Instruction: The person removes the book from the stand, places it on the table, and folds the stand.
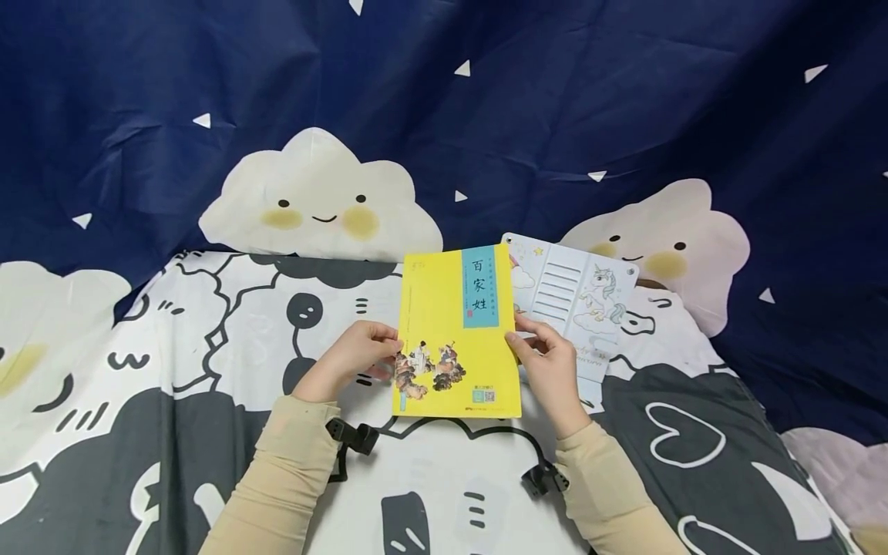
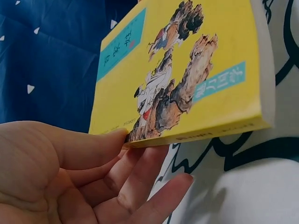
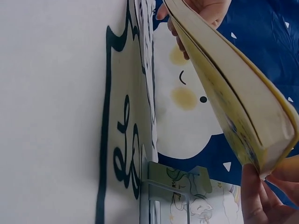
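A yellow paperback book (image 1: 444, 308) with a blue title panel and a painted scene on its cover is held up between both hands. My left hand (image 1: 357, 354) pinches the spine side, thumb on the cover and fingers behind, as the left wrist view shows on the book (image 2: 187, 93). On the opposite edge, my right hand (image 1: 551, 370) grips the page side with thumb in front. In the right wrist view the book's page block (image 3: 243, 88) is seen edge-on, with the right-hand fingers (image 3: 254, 196) at its corner.
Behind the right hand lies a pale folding book stand (image 1: 558, 293) with slots and a unicorn drawing. A black-and-white patterned cloth (image 1: 430, 493) covers the surface. A dark blue curtain (image 1: 527, 116) with clouds hangs behind. Black wrist cameras (image 1: 354, 435) sit on the sleeves.
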The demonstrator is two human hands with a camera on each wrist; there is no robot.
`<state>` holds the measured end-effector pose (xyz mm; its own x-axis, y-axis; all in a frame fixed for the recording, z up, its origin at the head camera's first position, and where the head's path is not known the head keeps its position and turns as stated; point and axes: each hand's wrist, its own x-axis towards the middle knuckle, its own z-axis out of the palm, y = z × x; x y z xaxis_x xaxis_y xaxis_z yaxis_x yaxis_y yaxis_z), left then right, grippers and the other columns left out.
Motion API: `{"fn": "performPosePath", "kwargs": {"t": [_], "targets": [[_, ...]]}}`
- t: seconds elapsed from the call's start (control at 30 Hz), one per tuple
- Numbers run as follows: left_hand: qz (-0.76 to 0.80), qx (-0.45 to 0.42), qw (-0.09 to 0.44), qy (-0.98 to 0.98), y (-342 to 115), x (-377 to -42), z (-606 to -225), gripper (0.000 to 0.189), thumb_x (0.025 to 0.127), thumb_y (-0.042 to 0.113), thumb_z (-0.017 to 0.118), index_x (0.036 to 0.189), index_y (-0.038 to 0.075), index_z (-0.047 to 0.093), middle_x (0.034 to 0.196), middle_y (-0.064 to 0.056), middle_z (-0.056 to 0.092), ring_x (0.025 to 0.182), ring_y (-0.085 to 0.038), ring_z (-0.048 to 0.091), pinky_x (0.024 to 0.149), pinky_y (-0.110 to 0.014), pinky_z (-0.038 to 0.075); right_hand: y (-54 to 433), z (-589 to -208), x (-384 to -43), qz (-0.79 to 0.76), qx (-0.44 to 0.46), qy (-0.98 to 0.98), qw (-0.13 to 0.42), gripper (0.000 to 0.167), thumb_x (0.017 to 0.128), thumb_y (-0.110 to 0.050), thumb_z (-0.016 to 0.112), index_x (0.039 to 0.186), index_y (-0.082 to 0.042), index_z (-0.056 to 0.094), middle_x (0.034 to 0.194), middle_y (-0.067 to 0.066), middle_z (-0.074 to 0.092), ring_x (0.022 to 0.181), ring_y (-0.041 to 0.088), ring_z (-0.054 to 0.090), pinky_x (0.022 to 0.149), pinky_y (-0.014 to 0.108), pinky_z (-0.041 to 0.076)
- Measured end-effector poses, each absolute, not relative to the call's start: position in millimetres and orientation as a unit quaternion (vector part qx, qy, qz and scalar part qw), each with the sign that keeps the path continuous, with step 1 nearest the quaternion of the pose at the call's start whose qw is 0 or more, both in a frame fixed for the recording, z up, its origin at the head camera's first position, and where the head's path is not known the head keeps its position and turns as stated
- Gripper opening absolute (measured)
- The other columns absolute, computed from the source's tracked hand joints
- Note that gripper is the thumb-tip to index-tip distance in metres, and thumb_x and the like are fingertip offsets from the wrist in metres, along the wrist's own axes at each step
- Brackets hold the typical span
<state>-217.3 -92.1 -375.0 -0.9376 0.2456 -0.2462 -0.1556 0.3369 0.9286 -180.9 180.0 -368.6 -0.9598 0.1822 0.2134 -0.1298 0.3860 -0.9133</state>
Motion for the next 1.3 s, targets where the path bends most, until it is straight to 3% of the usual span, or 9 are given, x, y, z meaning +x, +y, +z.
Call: {"fn": "performPosePath", "kwargs": {"t": [0.7,1.0,1.3], "targets": [[0.541,0.032,0.177,0.822,-92,-218,-382,0.022,0.100,0.009,0.057,0.112,-0.006,0.068,0.099,-0.016,0.072,0.080,-0.016,0.068,0.071,-0.036,0.061,176,-371,-181,0.540,-0.033,-0.832,0.126,0.036,0.097,-0.014,0.064,0.132,-0.010,0.064,0.126,0.012,0.065,0.086,0.012,0.057,0.067,0.012,0.049],[0.529,0.030,0.171,0.831,-93,-218,-385,0.021,0.099,0.010,0.059,0.111,-0.005,0.069,0.091,-0.012,0.070,0.077,-0.017,0.067,0.069,-0.034,0.061,173,-378,-182,0.529,-0.028,-0.841,0.110,0.039,0.098,-0.012,0.062,0.136,-0.007,0.060,0.131,0.013,0.061,0.095,0.023,0.060,0.073,0.015,0.047],[0.539,0.022,0.169,0.825,-96,-220,-386,0.020,0.098,0.008,0.060,0.110,-0.006,0.068,0.090,-0.013,0.068,0.076,-0.017,0.065,0.068,-0.034,0.061,173,-380,-185,0.535,-0.039,-0.839,0.089,0.040,0.098,-0.011,0.061,0.138,-0.008,0.059,0.131,0.014,0.061,0.094,0.020,0.062,0.070,0.014,0.048]]}}
